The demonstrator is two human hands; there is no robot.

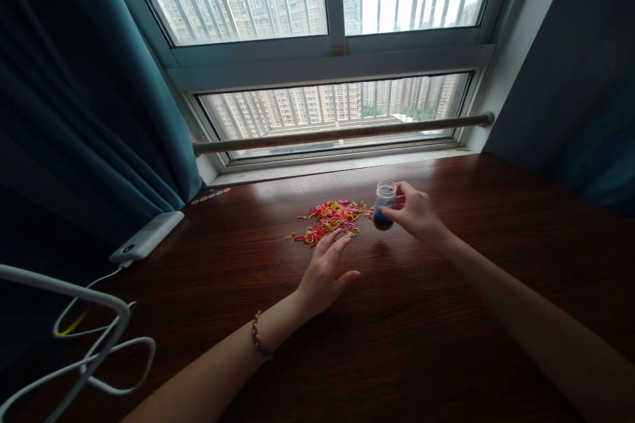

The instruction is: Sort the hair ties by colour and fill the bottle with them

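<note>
A loose heap of small red, pink and yellow rubber-band-like loops (333, 215) lies on the dark wooden tabletop. At its near edge, my left hand (325, 271) has its fingers stretched out, with the fingertips at the loops and nothing in its grasp. My right hand (414, 211) grips a small clear jar (385, 192) between thumb and fingers, just right of the heap. The jar is upright and has no lid on it. Blue and dark contents fill its lower part; I cannot make out what they are.
A white power bank-like device (149, 236) sits at the left by the blue curtain (99, 79). White cables (106, 337) loop over the table's left side. Behind the tabletop (238, 277) are a window and a horizontal rail (342, 134).
</note>
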